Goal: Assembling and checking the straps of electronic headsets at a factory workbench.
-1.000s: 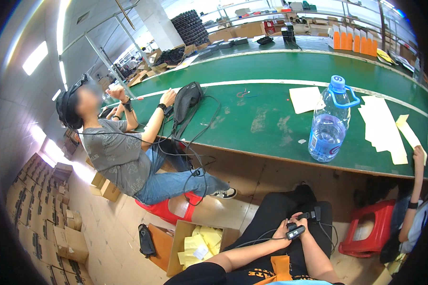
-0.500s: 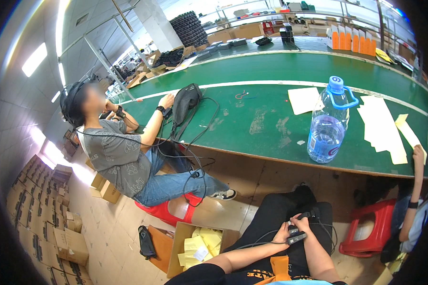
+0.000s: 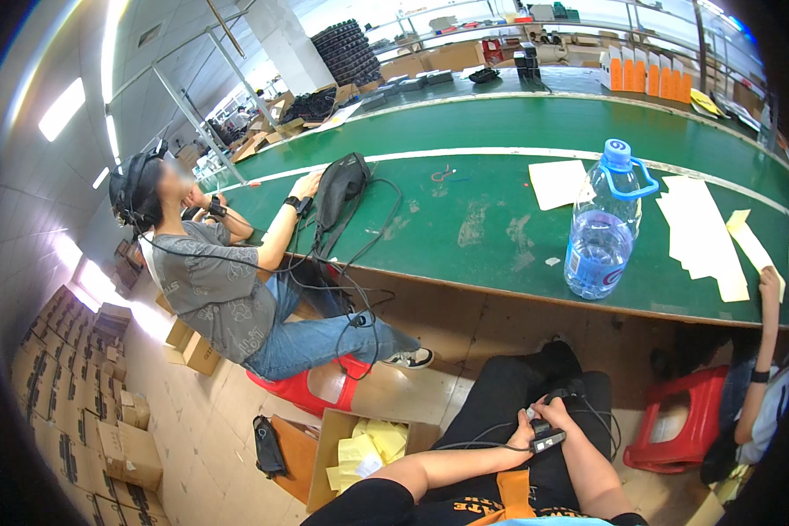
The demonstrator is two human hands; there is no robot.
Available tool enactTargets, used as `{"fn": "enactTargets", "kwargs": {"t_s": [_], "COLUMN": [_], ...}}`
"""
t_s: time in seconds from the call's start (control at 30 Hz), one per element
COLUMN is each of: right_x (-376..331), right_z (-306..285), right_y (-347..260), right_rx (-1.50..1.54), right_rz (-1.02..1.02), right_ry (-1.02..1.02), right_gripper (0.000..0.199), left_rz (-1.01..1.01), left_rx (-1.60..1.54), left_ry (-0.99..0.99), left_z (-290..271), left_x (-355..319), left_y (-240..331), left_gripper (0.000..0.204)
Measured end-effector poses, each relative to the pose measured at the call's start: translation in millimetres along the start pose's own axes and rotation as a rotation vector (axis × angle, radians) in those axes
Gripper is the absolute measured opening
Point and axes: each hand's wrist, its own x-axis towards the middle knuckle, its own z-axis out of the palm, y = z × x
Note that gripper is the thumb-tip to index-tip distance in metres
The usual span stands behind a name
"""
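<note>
Head view: a long green worktop (image 3: pixel 430 219) stretches beyond the person's knees. At its left side sits a co-worker (image 3: pixel 223 298) in a grey top and jeans. A red stool (image 3: pixel 717 416) stands on the floor right of the person's legs. Left of the legs, an open cardboard carton (image 3: pixel 339 424) contains loose yellow sheets (image 3: pixel 355 456) with a white piece (image 3: pixel 371 464) among them. On the worktop a dark grey bag (image 3: pixel 340 197) lies just beside the co-worker's hand, its inside hidden. Near the front edge a clear bottle (image 3: pixel 600 250) with a blue cap and carrying loop stands upright, partly filled with clear liquid; pale papers (image 3: pixel 701 237) lie to its right.

Over the black-clad lap, the person's left hand (image 3: pixel 522 431) and right hand (image 3: pixel 551 410) come together, fingers bent inward; how far each is closed, and on what, I cannot tell at this size. Smallest, a black box-shaped unit (image 3: pixel 548 440) sits between the wrists, against or just beside the left hand and below the right, a thin black cable (image 3: pixel 478 445) near it.
</note>
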Motion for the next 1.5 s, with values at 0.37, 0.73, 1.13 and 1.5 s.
{"fn": "enactTargets", "kwargs": {"t_s": [0.37, 0.73, 1.13, 1.5], "right_x": [-5.1, -2.8, 4.0, 4.1], "right_z": [1.1, 1.2, 2.1, 0.4], "right_y": [-12.7, -10.6, 3.6, 3.1], "right_rx": [-0.194, -0.183, -0.117, -0.098], "right_rz": [0.007, 0.031, 0.038, 0.062], "right_ry": [-0.020, 0.025, 0.061, 0.042], "right_gripper": [0.023, 0.039, 0.032, 0.017], "left_rz": [0.020, 0.007, 0.007, -0.007], "left_rx": [-0.098, -0.069, -0.111, -0.151], "left_ry": [0.006, -0.081, -0.112, -0.140], "left_z": [-5.2, -6.7, -9.2, -14.3], "left_x": [7.3, 9.7, 13.3, 16.9], "left_y": [-2.5, -4.4, -5.1, -7.6], "left_gripper": [0.061, 0.062, 0.063, 0.065]}}
